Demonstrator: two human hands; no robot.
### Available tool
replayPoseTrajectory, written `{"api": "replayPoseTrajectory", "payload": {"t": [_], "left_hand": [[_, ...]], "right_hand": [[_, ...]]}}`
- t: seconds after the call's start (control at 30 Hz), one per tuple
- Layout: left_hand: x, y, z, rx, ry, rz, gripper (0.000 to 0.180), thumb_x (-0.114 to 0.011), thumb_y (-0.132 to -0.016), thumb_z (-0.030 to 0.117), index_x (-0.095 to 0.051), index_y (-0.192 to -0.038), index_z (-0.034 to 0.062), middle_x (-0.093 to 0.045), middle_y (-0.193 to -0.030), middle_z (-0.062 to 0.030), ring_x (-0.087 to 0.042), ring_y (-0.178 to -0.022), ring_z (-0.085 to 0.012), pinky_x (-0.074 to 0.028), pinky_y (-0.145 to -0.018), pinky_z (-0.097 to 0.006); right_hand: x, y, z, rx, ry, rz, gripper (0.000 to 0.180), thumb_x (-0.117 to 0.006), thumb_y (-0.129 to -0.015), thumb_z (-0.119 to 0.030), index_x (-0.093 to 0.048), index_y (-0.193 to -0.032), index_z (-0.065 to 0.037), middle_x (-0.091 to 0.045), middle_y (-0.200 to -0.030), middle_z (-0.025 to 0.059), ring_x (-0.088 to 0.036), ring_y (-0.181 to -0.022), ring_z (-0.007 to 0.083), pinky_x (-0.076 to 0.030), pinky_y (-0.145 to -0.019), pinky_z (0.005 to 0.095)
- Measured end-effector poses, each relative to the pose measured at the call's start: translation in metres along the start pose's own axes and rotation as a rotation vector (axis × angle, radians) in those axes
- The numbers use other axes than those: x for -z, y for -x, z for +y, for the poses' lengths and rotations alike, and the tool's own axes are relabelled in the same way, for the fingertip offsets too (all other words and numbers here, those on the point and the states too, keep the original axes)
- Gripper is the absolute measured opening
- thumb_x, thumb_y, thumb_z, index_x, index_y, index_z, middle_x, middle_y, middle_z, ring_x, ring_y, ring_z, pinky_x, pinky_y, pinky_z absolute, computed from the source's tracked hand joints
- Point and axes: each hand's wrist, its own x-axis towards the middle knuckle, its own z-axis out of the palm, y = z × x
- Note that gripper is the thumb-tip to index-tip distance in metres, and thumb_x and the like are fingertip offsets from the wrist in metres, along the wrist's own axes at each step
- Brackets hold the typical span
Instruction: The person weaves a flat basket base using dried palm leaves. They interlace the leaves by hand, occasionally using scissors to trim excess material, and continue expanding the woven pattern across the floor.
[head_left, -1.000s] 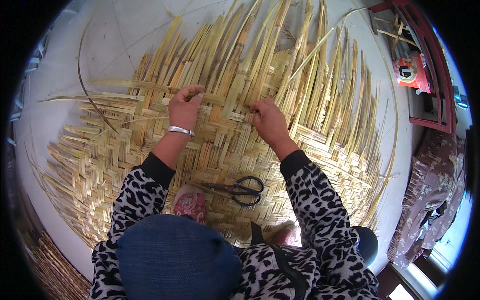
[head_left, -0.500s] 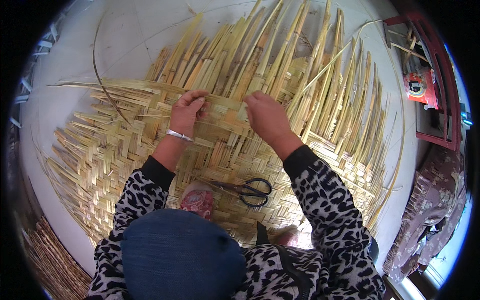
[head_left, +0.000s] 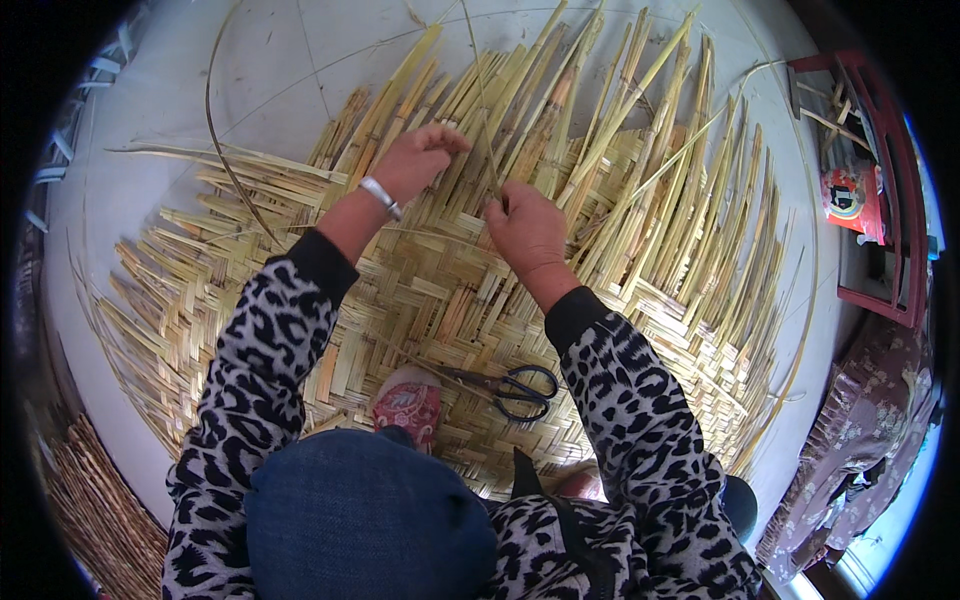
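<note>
A large half-woven mat of split cane strips [head_left: 400,290] lies on the floor, its loose strip ends fanning out at the far side. My right hand [head_left: 528,232] is closed, pinching the near end of a thin, dark strip [head_left: 481,90] that points away over the loose ends. Over the upright strips at the far middle, my left hand [head_left: 415,163] has its fingers curled together; anything in them is hidden. Black-handled scissors [head_left: 525,393] rest on the mat, next to a red patterned shoe [head_left: 408,408].
A dark red wooden frame [head_left: 895,190] stands at the right, with a red packet [head_left: 855,205] in it. Patterned brown cloth [head_left: 850,440] hangs below. A bundle of brown stalks [head_left: 105,500] lies at lower left. A thin curved strip [head_left: 215,120] arches over the far left.
My hands have left the wide flat strip they held between them. My left hand has moved farther away and to the right; my right hand now holds a thin strip pointing away.
</note>
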Motion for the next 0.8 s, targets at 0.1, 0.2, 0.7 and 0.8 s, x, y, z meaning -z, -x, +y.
{"api": "replayPoseTrajectory", "payload": {"t": [0.1,0.2,0.7,0.8], "left_hand": [[-0.011,-0.030,0.002,-0.081,-0.164,0.020,0.039,-0.060,-0.082,0.011,-0.057,-0.119,-0.0023,-0.065,-0.113,-0.0127,-0.060,-0.107,-0.0211,-0.047,-0.091,-0.032],[-0.026,-0.046,0.012,-0.074,-0.622,0.010,0.047,-0.066,-0.083,0.019,-0.053,-0.122,-0.0046,-0.064,-0.115,-0.0182,-0.060,-0.112,-0.0271,-0.047,-0.095,-0.037],[-0.024,-0.055,0.028,0.117,-0.362,-0.196,0.056,-0.085,-0.066,0.043,-0.064,-0.094,-0.0010,-0.064,-0.083,-0.0064,-0.060,-0.074,-0.0145,-0.050,-0.066,-0.030],[-0.027,-0.050,0.027,0.224,-0.188,-0.195,0.061,-0.086,-0.067,0.034,-0.058,-0.104,-0.0047,-0.065,-0.092,-0.0092,-0.062,-0.081,-0.0174,-0.051,-0.075,-0.032]], "right_hand": [[0.001,0.002,0.000,-0.042,-0.053,0.035,0.021,-0.060,-0.081,-0.024,-0.060,-0.086,-0.004,-0.063,-0.080,0.0176,-0.062,-0.077,0.0383,-0.050,-0.069,0.0471],[0.004,0.005,0.000,-0.114,-0.151,0.081,0.023,-0.061,-0.080,-0.026,-0.057,-0.083,-0.003,-0.063,-0.074,0.0187,-0.062,-0.072,0.0402,-0.049,-0.066,0.0479],[0.011,0.009,0.007,-0.206,-0.374,0.081,0.025,-0.060,-0.080,-0.027,-0.055,-0.081,-0.002,-0.061,-0.069,0.0191,-0.061,-0.068,0.0396,-0.049,-0.063,0.0446],[0.007,0.007,0.011,-0.200,-0.349,0.098,0.025,-0.060,-0.081,-0.026,-0.055,-0.082,-0.001,-0.061,-0.070,0.0191,-0.061,-0.068,0.0399,-0.048,-0.064,0.0449]]}}
